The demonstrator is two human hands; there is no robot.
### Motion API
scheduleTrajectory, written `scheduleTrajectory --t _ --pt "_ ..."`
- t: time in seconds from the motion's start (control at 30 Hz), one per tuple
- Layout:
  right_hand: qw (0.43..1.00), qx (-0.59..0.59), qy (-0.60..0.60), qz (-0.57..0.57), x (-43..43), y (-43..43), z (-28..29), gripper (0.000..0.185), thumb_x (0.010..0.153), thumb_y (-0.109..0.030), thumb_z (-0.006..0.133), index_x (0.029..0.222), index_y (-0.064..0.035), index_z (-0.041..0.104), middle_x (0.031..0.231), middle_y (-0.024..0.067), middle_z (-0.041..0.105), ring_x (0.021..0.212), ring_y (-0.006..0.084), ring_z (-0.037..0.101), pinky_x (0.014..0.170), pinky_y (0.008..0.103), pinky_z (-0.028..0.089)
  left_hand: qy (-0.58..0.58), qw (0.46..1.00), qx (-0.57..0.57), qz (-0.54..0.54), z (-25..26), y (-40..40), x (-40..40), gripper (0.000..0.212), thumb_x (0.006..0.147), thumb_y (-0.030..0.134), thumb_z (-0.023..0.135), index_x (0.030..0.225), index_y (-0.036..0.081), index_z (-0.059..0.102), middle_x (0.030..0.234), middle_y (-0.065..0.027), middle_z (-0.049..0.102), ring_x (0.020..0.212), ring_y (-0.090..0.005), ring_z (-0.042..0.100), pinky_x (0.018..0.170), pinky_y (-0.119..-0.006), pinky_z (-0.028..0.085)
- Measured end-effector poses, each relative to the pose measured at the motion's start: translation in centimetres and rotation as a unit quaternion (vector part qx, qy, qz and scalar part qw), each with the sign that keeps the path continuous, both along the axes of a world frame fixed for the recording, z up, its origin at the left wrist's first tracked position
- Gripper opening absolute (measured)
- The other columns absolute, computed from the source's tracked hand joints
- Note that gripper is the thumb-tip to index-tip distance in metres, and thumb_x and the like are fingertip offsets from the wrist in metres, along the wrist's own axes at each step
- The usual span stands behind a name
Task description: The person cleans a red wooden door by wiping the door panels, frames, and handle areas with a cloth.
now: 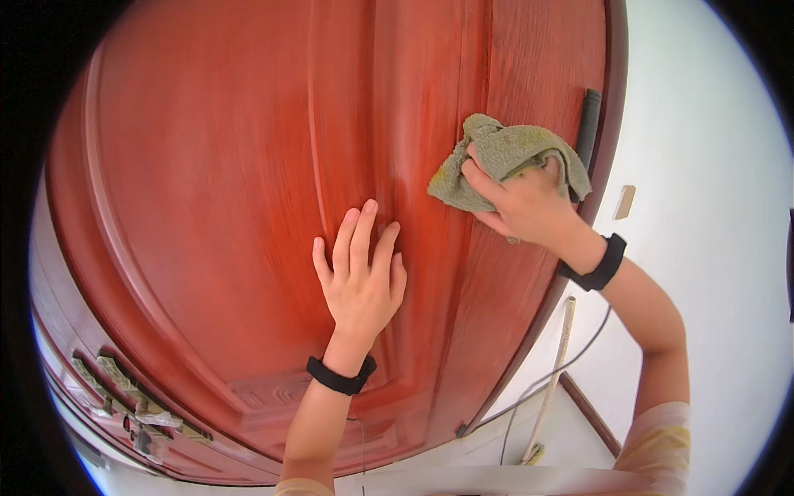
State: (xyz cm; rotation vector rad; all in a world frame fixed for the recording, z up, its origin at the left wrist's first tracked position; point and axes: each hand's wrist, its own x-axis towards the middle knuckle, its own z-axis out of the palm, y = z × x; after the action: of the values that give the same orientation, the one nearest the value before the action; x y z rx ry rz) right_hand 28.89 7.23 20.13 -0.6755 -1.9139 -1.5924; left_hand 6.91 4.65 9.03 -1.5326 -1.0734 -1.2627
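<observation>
A red wooden panel door (205,186) fills most of the view. My right hand (527,198) grips a crumpled grey-green terry cloth (521,146) that lies against the door near its right edge, beside a dark hinge (588,127). Lower and to the left, my left hand (363,273) rests with spread fingers on the door's raised moulding, holding nothing. Both wrists wear black bands. Part of my right fingers is hidden by the cloth.
Door handles and a lock (139,397) with plastic film on them sit at the lower left. At the right is a white wall (695,186) with a light switch (625,203). A long-handled stick (552,384) leans low by the wall, near a dark cable (546,375).
</observation>
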Motion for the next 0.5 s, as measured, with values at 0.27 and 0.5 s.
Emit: scheduleTrajectory --t 0.27,0.5 --pt "0.982 0.109 -0.114 -0.104 0.2 -1.4 12.0 0.038 0.074 -0.026 0.061 0.11 -0.0244 0.048 0.127 -0.0049 0.043 0.09 0.0218 0.054 0.075 0.0489 0.039 0.0 1.0 -0.001 -0.007 -0.3 0.3 0.8 0.032 0.071 0.016 0.06 0.103 0.015 0.06 0.132 -0.0043 0.038 0.12 -0.0223 0.036 0.097 -0.048 0.023" --pt "0.988 0.141 0.017 0.063 -2.8 -2.2 17.3 0.019 0.078 -0.017 0.056 0.094 -0.0077 0.054 0.107 0.0037 0.052 0.091 0.0293 0.05 0.083 0.0441 0.038 0.002 1.0 -0.002 -0.002 -0.1 0.1 0.2 0.031 0.072 0.017 0.059 0.103 0.015 0.06 0.131 -0.0049 0.039 0.119 -0.0229 0.037 0.095 -0.049 0.026"
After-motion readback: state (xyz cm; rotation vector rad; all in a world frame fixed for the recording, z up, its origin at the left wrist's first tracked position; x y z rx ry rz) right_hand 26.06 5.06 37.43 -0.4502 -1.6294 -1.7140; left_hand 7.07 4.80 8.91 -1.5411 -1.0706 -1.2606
